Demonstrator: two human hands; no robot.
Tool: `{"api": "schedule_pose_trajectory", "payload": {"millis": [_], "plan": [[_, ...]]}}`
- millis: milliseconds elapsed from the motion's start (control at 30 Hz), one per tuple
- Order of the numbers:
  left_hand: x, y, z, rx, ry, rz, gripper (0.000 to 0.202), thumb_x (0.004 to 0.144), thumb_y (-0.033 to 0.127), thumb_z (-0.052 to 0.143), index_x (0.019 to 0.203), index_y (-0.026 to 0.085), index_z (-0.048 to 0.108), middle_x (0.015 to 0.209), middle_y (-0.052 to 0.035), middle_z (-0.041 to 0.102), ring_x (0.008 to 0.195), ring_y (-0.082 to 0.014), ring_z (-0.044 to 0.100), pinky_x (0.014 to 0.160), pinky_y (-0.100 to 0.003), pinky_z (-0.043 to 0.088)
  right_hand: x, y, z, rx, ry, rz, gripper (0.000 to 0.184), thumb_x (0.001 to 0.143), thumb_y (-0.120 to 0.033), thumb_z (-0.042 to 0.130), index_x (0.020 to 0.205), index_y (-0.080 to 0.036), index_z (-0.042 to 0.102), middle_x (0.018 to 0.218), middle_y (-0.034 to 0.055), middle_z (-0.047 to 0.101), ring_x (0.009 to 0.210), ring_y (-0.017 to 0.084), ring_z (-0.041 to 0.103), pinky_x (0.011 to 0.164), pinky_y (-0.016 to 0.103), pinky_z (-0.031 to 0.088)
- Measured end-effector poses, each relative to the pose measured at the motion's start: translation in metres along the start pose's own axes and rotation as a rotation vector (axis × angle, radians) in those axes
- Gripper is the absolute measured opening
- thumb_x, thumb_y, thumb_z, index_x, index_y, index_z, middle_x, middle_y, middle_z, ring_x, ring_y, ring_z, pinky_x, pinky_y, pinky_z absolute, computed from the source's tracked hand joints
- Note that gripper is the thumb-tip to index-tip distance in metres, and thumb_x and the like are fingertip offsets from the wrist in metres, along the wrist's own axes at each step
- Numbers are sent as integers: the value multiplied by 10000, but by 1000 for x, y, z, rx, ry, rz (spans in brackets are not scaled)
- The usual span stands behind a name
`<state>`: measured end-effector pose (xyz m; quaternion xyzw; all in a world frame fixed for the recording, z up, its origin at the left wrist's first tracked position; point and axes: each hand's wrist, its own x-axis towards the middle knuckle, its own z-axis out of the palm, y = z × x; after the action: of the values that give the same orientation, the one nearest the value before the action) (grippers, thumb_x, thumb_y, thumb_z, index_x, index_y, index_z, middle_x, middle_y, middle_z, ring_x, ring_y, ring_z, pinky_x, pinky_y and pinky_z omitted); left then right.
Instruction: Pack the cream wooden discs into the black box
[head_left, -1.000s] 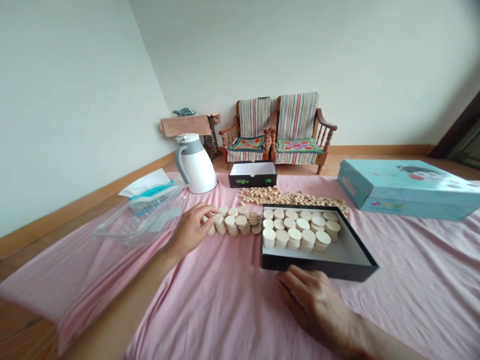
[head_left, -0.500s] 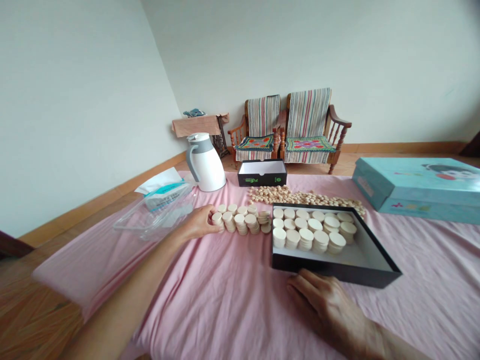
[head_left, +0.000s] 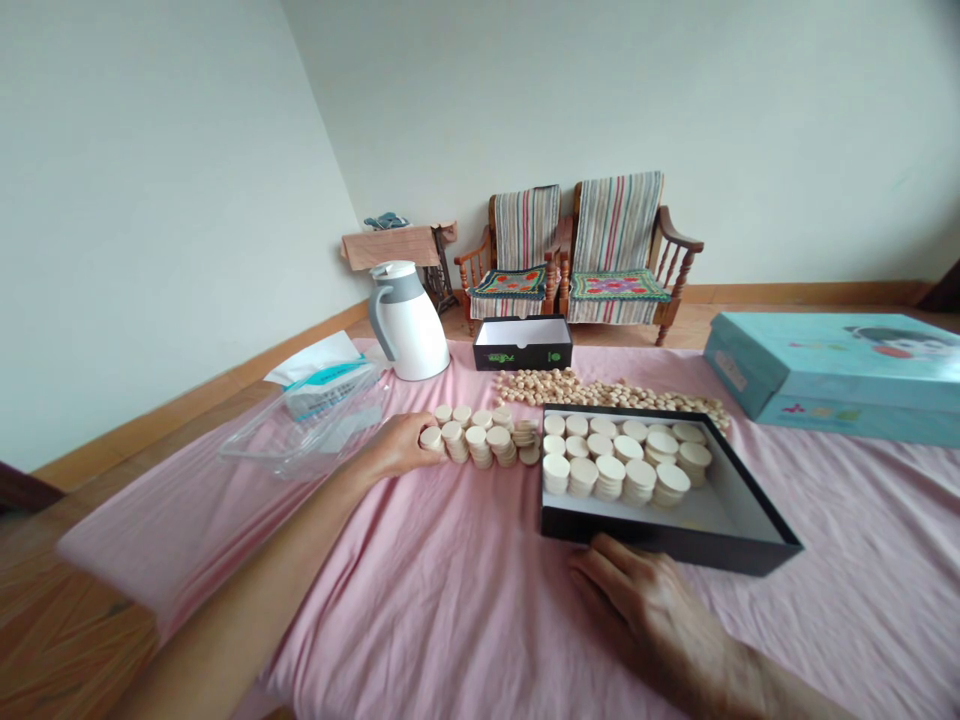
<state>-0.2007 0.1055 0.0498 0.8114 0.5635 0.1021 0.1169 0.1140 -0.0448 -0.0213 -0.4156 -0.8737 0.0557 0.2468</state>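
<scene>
My left hand (head_left: 401,445) is closed around the leftmost of several short stacks of pale wooden discs (head_left: 480,438) standing on the pink cloth. To their right lies a black tray (head_left: 675,540) with two rows of the same disc stacks (head_left: 622,460) in its far half. My right hand (head_left: 637,600) rests flat on the cloth with fingers apart, its fingertips touching the tray's near wall.
Behind the tray lies a strip of small wooden beads (head_left: 607,392). A small black box (head_left: 523,345), a white jug (head_left: 409,322), a clear plastic container (head_left: 315,420) and a teal box (head_left: 832,375) stand around. Two striped chairs (head_left: 581,255) are by the wall.
The view has shifted slightly. My left hand has drawn in around the end stack of discs. My right hand stays at the tray's front.
</scene>
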Motion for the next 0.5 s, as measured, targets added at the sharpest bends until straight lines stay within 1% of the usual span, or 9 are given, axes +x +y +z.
{"api": "schedule_pose_trajectory", "payload": {"millis": [100, 233, 300, 400, 500], "plan": [[-1, 5, 0, 16, -32, 26, 205, 636, 355, 633, 704, 179, 554, 630, 47, 551, 609, -129, 520, 543, -210, 308, 0, 0, -1, 3, -4, 2, 174, 907, -132, 415, 825, -205, 551, 771, 12, 572, 628, 142, 563, 541, 277, 328], [-2, 9, 3, 37, -49, 36, 152, 669, 321, 590, 727, 185, 551, 660, 35, 577, 626, -140, 552, 548, -215, 329, 1, -1, -2, 19, -26, 7, 173, 901, -124, 422, 900, -204, 576, 784, 12, 579, 641, 137, 565, 552, 271, 334], [-3, 9, 4, 53, -51, 30, 161, 659, 304, 595, 767, 190, 561, 701, 24, 606, 656, -153, 567, 560, -218, 342, 1, -1, -2, 21, -28, 8, 178, 898, -120, 422, 897, -203, 580, 786, 14, 581, 651, 137, 565, 554, 270, 331], [-4, 11, 2, 79, -56, 41, 231, 621, 273, 618, 834, 194, 576, 795, 8, 638, 719, -172, 582, 603, -224, 366, 1, 0, -1, 22, -25, 5, 182, 897, -117, 421, 889, -201, 582, 790, 17, 577, 651, 139, 560, 550, 276, 319], [-4, 14, 0, 94, -86, 56, 207, 625, 240, 602, 826, 195, 592, 809, 5, 649, 727, -176, 593, 624, -223, 378, 2, 0, -1, 26, -26, 9, 181, 893, -110, 425, 876, -198, 582, 780, 14, 572, 638, 136, 549, 546, 279, 305]]}}
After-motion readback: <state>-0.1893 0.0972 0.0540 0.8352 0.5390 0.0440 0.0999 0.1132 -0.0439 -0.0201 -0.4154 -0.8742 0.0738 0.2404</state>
